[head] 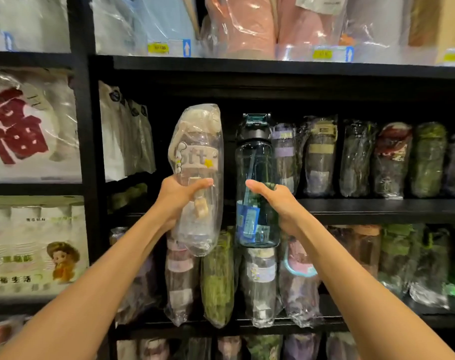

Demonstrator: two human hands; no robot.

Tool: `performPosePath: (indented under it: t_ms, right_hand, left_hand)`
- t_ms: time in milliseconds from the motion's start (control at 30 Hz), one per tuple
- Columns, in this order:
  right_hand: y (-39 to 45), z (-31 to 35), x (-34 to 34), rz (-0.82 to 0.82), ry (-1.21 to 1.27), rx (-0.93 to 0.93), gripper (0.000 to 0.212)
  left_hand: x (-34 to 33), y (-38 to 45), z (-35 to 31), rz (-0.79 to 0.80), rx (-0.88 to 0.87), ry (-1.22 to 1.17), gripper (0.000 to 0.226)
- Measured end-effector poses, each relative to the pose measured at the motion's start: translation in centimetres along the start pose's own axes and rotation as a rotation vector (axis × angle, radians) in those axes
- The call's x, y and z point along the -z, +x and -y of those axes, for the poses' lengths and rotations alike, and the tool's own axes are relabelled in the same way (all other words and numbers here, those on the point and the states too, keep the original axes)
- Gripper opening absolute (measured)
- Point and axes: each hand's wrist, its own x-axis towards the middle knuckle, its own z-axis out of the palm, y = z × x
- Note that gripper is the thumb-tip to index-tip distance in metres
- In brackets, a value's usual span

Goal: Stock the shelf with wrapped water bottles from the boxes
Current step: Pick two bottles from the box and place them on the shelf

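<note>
My left hand (pixel 178 200) grips a clear bottle with a beige lid (pixel 199 162), wrapped in plastic film, held upright in front of the middle shelf (pixel 377 207). My right hand (pixel 278 203) grips a dark blue translucent bottle with a teal cap (pixel 256 157), upright beside the first one. Both bottles hang at the left, open part of the shelf, left of a row of several wrapped bottles (pixel 356 159). Whether the blue bottle is wrapped I cannot tell.
The shelf below (pixel 286 324) holds several wrapped bottles standing close together. Packed soft goods fill the top shelf (pixel 247 64). Flat packets (pixel 127 136) lean at the middle shelf's left end. A black upright (pixel 87 152) divides off the left bay with bagged goods.
</note>
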Motion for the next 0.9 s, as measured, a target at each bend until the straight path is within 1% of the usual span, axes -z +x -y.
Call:
performPosePath:
  t_ms: [33,100,133,233,400,467,533,633,767,900]
  right_hand:
    - [0.6,0.6,-0.1,-0.010,-0.023,-0.006,0.079]
    - [2.1,1.8,-0.1,0.002,-0.040,-0.013,0.069]
    - [3.1,2.1,0.0,-0.003,-0.039,-0.017,0.069]
    - [5.5,2.9,0.2,-0.045,-0.046,-0.035,0.089]
    - [10.3,2.6,0.5,-0.054,-0.045,-0.017,0.087]
    - [12.5,2.1,0.4,-0.075,-0.022,0.008,0.096]
    - [14.4,1.3,0.2,-0.112,-0.018,0.007,0.106]
    - [16.7,-0.2,0.2,-0.176,-0.042,-0.001,0.100]
    - [19.2,-1.8,0.6,-0.212,-0.037,-0.021,0.095]
    - [20.8,-2.4,1.3,-0.215,-0.030,-0.008,0.115]
  left_hand:
    - [0.0,0.9,-0.2,0.001,0.002,-0.005,0.035]
    - [-0.3,2.6,-0.6,0.010,0.002,-0.018,0.027]
    - [-0.4,3.2,-0.8,0.015,0.002,-0.020,0.024]
    - [-0.6,4.6,-0.9,0.027,0.001,-0.023,0.022]
    - [-0.3,5.6,-0.1,0.011,0.002,-0.046,0.020]
    - [-0.2,6.1,0.1,0.006,0.002,-0.062,0.019]
    - [-0.1,6.4,0.2,0.000,0.010,-0.071,0.020]
    - [-0.1,7.0,0.5,-0.016,0.008,-0.068,0.023]
    - [-0.3,8.1,0.8,-0.020,-0.012,-0.060,0.028]
    - [-0.9,9.4,1.1,-0.023,-0.022,-0.016,0.033]
